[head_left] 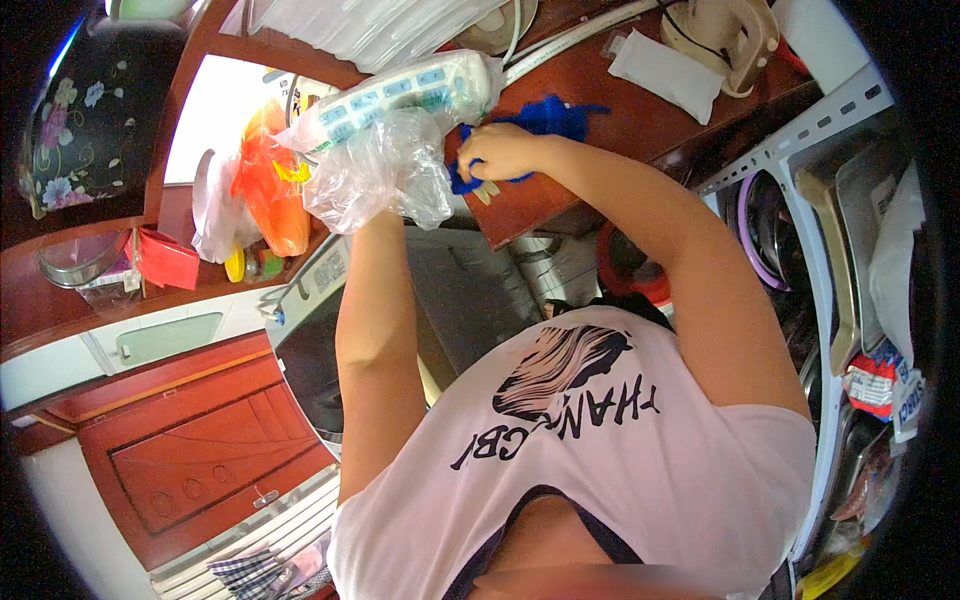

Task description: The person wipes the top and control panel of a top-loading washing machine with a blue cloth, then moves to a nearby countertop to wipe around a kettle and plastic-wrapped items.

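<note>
My right hand (499,154) is closed on a blue cloth (547,120) at the near edge of a reddish-brown wooden tabletop (517,214). The cloth lies bunched, part of it showing past the knuckles. Just below the fingers is a small pale yellowish piece (487,193), too small to name. My left forearm (379,300) reaches up to a crumpled clear plastic bag (382,169), which hides the left hand, so its grip cannot be seen. Against that bag lies a long plastic-wrapped white pack (409,90) with blue and green print.
An orange plastic bag (274,187) and a white bag (217,202) stand on the left ledge. A white packet (667,75) lies near a beige appliance (724,37). At right, a metal shelf rack (814,142) holds pans and trays. Below the tabletop stands a dark-topped appliance (472,285).
</note>
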`<action>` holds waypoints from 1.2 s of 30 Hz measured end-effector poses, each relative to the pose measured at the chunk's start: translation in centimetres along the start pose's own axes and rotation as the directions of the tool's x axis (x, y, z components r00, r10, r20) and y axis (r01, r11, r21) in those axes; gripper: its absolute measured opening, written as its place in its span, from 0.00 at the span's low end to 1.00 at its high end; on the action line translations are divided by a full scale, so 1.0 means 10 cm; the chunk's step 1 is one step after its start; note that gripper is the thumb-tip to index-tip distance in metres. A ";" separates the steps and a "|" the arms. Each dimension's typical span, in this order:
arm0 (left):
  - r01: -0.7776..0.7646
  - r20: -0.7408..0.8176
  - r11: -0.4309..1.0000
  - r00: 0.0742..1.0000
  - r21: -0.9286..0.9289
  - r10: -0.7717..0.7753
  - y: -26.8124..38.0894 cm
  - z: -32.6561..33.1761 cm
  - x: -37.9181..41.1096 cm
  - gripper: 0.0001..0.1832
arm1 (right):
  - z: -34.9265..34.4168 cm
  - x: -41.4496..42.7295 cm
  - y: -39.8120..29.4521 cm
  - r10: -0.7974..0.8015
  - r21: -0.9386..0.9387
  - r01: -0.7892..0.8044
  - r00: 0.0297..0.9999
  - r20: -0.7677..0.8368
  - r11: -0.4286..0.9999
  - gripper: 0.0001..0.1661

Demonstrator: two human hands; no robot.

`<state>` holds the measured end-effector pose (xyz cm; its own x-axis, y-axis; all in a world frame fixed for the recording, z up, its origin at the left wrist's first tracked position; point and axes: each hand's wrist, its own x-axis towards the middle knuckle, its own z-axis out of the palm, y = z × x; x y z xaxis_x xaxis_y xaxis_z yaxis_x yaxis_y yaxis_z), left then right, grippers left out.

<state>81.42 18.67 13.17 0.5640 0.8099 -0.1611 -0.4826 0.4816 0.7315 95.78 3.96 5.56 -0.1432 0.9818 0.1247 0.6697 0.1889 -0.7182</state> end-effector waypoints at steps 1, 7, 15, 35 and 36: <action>0.001 0.001 1.000 1.000 -0.007 -0.001 -0.02 -0.01 -0.01 0.21 | 0.01 -0.10 -0.02 -0.027 0.016 0.027 1.000 0.009 1.000 0.12; 0.003 0.006 0.999 1.000 -0.037 -0.002 -0.10 -0.03 -0.05 0.21 | -0.09 -0.69 -0.05 0.032 0.290 0.091 0.918 -0.395 0.953 0.11; 0.001 0.008 0.997 1.000 -0.076 0.000 -0.16 -0.11 -0.06 0.20 | -0.48 -1.22 -0.14 0.333 0.052 -0.468 0.543 -0.771 0.882 0.22; 0.142 0.119 0.974 0.985 -0.174 -0.122 -0.41 -0.29 -0.45 0.19 | -0.27 -0.92 0.22 0.236 -0.089 -0.402 0.688 -0.687 0.911 0.17; 0.147 0.130 0.974 0.984 -0.171 -0.126 -0.41 -0.26 -0.45 0.19 | -0.20 -0.99 0.15 0.223 -0.077 -0.361 0.717 -0.661 0.930 0.17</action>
<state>79.11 13.87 9.15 0.7025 0.6924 -0.1645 -0.5016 0.6456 0.5758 99.67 -5.40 4.63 0.5283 0.7584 0.3818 0.7305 -0.1768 -0.6596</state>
